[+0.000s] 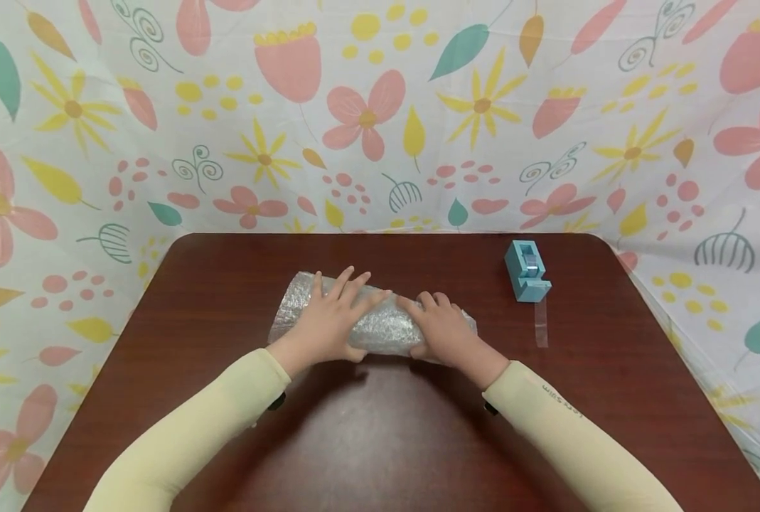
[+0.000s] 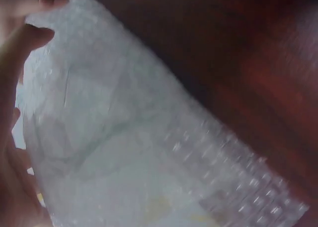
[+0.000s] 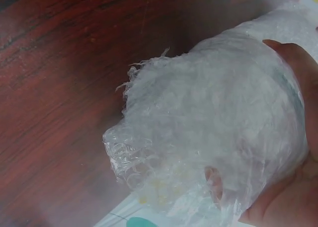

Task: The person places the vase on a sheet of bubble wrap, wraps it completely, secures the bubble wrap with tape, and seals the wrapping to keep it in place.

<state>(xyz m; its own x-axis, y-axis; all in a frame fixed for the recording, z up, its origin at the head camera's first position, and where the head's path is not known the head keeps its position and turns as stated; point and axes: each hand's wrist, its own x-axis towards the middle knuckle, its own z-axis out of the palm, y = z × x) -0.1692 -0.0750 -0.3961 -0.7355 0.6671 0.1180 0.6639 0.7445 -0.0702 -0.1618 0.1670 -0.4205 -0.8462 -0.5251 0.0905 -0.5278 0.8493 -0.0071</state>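
A roll of clear bubble wrap [image 1: 386, 323] lies across the table, its left end wider than its right; whether anything is inside cannot be made out. My left hand [image 1: 328, 320] rests over its left half, fingers straight and spread across the top, thumb at the near side. Around the right part, my right hand [image 1: 446, 331] grips with fingers bent over the top and thumb at the near edge. In the right wrist view the bubble wrap [image 3: 198, 103] has a ragged, crumpled end. The left wrist view shows the bubble wrap [image 2: 114, 113] with a loose bubbled corner.
A light blue tape dispenser [image 1: 525, 272] stands at the back right of the dark wooden table [image 1: 367, 441]. From it a strip of clear tape [image 1: 542, 323] reaches toward the front. A floral-patterned cloth [image 1: 380, 107] hangs behind the table and along its sides.
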